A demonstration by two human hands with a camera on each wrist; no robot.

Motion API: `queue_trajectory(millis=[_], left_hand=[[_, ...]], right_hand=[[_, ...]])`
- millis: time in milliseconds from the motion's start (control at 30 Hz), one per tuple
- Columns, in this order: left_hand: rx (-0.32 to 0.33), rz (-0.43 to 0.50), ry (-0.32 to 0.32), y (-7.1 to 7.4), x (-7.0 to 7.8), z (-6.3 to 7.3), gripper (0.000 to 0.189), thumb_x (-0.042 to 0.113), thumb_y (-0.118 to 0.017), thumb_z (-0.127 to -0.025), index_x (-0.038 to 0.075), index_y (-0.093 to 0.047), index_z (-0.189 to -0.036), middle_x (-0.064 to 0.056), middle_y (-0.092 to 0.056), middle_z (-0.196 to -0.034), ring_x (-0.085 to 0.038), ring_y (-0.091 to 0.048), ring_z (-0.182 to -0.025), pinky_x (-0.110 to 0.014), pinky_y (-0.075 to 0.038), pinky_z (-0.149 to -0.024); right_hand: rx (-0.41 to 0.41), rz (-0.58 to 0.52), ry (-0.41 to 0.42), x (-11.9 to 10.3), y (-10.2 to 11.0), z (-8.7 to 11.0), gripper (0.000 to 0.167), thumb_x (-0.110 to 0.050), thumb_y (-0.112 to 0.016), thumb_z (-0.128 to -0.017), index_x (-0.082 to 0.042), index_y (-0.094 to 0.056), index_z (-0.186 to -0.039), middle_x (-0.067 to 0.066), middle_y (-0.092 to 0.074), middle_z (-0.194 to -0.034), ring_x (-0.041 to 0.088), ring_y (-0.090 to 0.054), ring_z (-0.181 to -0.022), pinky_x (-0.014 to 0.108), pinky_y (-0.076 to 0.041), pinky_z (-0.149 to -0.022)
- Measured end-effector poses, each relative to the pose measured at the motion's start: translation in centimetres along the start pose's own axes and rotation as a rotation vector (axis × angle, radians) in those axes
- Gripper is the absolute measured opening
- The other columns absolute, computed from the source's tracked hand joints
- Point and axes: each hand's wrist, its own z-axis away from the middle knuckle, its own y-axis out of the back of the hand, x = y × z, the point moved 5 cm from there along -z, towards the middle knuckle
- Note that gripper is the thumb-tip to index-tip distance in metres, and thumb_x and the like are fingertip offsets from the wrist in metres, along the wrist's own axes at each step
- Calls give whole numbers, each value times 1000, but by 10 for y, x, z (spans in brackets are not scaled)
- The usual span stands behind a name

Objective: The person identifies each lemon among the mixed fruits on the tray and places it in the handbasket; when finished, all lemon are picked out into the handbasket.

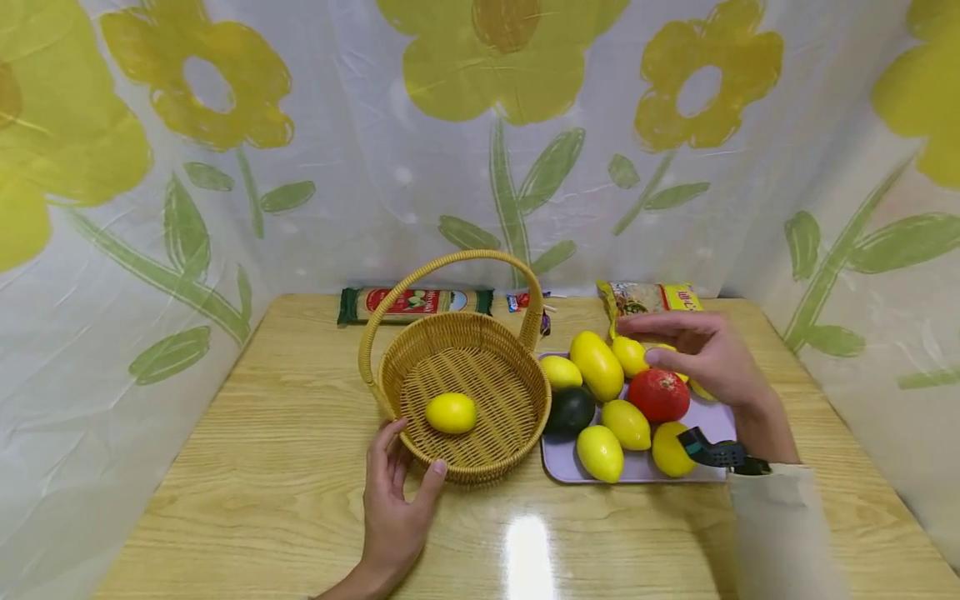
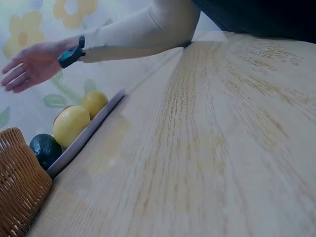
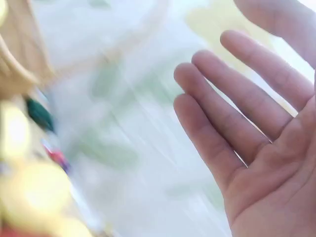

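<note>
Left hand (image 1: 397, 512), fingers spread, touches the basket (image 1: 502, 400) at its near-left rim, no grip evident. Right hand (image 1: 712, 358), fingers extended, empty, is above the tray (image 1: 561, 470), right of the basket. 1 lemon (image 1: 451, 413) lies inside. Risk: low sweep rolling crowded fruit (image 1: 626, 425).

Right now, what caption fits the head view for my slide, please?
Left hand at a basket with one yellow fruit inside; open right hand above a tray of more fruit.
</note>
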Motion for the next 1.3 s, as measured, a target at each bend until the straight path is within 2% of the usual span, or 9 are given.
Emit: queue_trajectory(millis=[100,233,333,567,867,1000,1100,1200,1300], left_hand=[[-2,-3,3,0,-1,0,75,-4,-76,-98,3,-38,-162,-26,-28,-172,-51,-32,-159,-18,-32,-130],[0,-10,7,0,-2,-1,76,-4,-76,-98,3,-37,-163,-27,-26,-173,-51,-32,-159,-17,-32,-130],[1,-9,10,0,-2,0,76,-4,-76,-98,3,-37,-163,-26,-25,-173,-50,-32,-160,-16,-32,-130],[-3,-5,12,1,-3,-1,78,-5,-75,-98,-4,-33,-163,-26,-24,-173,-51,-31,-159,-17,-33,-129],[3,-11,31,0,-2,-1,76,-4,-75,-99,-1,-34,-163,-25,-24,-172,-48,-33,-159,-16,-34,-129],[6,-23,29,0,0,-1,75,-3,-75,-99,-3,-34,-162,-25,-25,-171,-51,-33,-157,-14,-35,-127],[6,-29,27,0,1,-1,74,-2,-74,-100,-3,-33,-162,-23,-26,-170,-51,-34,-157,-12,-34,-126],[3,-27,26,0,2,-1,74,-3,-74,-100,-4,-33,-162,-23,-26,-170,-50,-34,-156,-14,-35,-127],[2,-31,32,0,1,-1,74,-2,-74,-100,-2,-33,-162,-22,-26,-170,-50,-34,-156,-14,-35,-128]], right_hand=[[82,-43,16,2,39,22,39,25,-60,-96,24,-60,-135,17,-76,-138,21,-74,-126,27,-63,-105],[171,-22,-65,11,75,49,39,25,-56,-98,25,-58,-137,12,-77,-137,18,-75,-126,23,-60,-107],[202,52,-199,23,94,69,39,20,-59,-101,21,-59,-139,4,-78,-135,12,-75,-123,19,-61,-103],[175,376,-537,51,122,110,43,-9,-72,-106,6,-64,-145,-17,-77,-129,-7,-72,-112,9,-58,-91],[114,534,-732,93,125,120,58,-36,-77,-104,-4,-64,-151,21,-68,-149,-16,-61,-107,8,-52,-89],[108,564,-764,100,121,116,64,-43,-78,-103,-8,-63,-153,23,-66,-151,4,-68,-118,13,-54,-92],[88,604,-770,103,116,111,69,-48,-80,-100,-9,-62,-154,25,-65,-151,32,-68,-129,36,-63,-103],[63,619,-762,105,113,106,71,-46,-80,-100,-5,-60,-154,30,-62,-152,50,-61,-135,61,-59,-110],[58,637,-731,100,113,103,68,-41,-81,-101,-3,-60,-153,31,-62,-151,53,-62,-134,55,-62,-107]])
